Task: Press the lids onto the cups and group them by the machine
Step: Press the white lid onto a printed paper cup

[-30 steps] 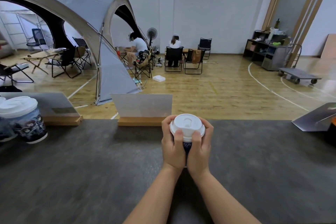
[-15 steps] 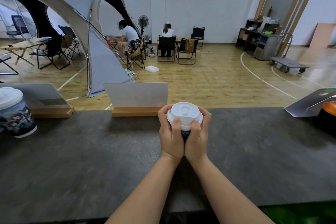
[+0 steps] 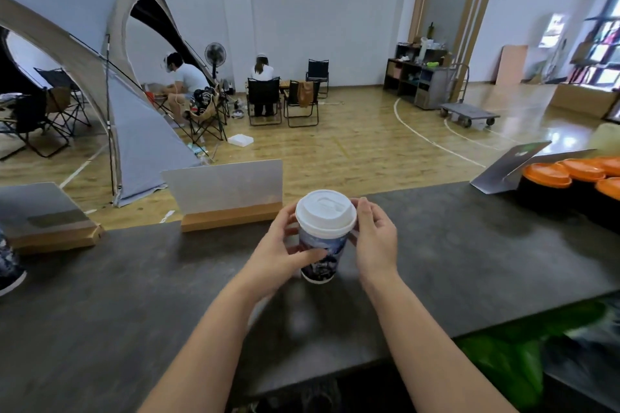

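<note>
At nine o'clock a patterned cup (image 3: 8, 265) is cut by the frame's edge. At three o'clock the orange-lidded containers (image 3: 570, 178) run out of frame, blurred.

White lid (image 3: 325, 211), blue-printed cup (image 3: 320, 253), orange lids (image 3: 570, 171).

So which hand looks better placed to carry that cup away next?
Probably the left hand: its thumb and fingers already wrap the cup, while the right hand only hovers beside the lid.
</note>
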Demonstrator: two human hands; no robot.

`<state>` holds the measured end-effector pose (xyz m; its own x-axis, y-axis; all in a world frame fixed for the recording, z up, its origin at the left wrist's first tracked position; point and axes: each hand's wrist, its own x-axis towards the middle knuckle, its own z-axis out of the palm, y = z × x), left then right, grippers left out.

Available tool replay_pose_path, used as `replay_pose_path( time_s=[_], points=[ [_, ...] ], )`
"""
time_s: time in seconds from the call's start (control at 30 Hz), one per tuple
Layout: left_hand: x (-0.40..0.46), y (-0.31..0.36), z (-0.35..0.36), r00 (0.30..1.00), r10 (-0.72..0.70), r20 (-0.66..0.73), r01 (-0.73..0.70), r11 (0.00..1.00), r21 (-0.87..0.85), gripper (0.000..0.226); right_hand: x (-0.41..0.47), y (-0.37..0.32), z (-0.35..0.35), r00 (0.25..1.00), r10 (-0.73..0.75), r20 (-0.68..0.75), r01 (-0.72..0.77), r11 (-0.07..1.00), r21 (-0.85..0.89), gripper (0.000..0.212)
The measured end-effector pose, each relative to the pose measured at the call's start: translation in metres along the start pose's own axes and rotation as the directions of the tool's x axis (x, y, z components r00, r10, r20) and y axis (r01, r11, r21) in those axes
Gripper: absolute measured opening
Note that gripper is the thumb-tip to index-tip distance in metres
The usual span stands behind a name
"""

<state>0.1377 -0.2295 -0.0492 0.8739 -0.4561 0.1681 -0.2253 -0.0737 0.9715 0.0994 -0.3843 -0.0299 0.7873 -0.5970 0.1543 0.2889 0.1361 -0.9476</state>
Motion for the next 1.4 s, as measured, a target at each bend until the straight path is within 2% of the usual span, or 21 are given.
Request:
replay_pose_path(
  time_s=[0.07,0.2,0.3,0.4,0.5,0.67,1.0,1.2,1.4],
  points=[
    [0.004,0.003,0.002,0.999,-0.02,0.045,0.018,0.999,0.045,0.081,-0.004,0.0,-0.006,1.0,0.017,0.013,-0.017,1.0,0.001,0.031],
    [0.007,0.005,0.023,1.0,0.023,-0.02,-0.021,0.992,0.124,0.082,-0.012,0.003,-0.016,0.996,0.039,0.083,-0.041,0.999,0.028,0.032],
    [0.01,0.01,0.049,0.993,0.095,-0.075,-0.08,0.979,0.185,0.074,-0.007,0.006,-0.03,0.999,-0.007,-0.031,0.007,1.0,-0.001,0.023],
    [0.019,0.013,0.081,0.987,0.112,-0.112,-0.098,0.987,0.125,0.079,0.001,0.008,-0.054,0.99,-0.041,-0.134,0.034,0.998,-0.054,0.02],
    [0.033,0.013,0.118,0.991,0.081,-0.106,-0.067,0.989,0.13,0.086,0.011,0.003,-0.083,0.993,-0.049,-0.11,0.043,0.998,-0.055,0.026],
    [0.061,0.017,0.189,0.998,0.059,0.025,-0.061,0.989,0.136,0.089,0.046,-0.017,-0.153,0.986,-0.077,-0.147,0.066,0.995,-0.081,0.025],
    [0.117,0.037,0.354,0.981,0.133,0.141,-0.145,0.986,0.078,0.088,0.107,-0.043,-0.299,0.951,-0.124,-0.282,0.092,0.988,-0.122,0.023],
    [0.161,0.038,0.44,0.978,0.183,0.101,-0.189,0.98,0.056,0.08,0.156,-0.052,-0.366,0.925,-0.16,-0.345,0.088,0.973,-0.215,0.021],
    [0.192,0.034,0.484,0.982,0.181,0.053,-0.185,0.98,0.068,0.08,0.195,-0.054,-0.398,0.922,-0.136,-0.362,0.052,0.971,-0.233,0.027]
  ],
)
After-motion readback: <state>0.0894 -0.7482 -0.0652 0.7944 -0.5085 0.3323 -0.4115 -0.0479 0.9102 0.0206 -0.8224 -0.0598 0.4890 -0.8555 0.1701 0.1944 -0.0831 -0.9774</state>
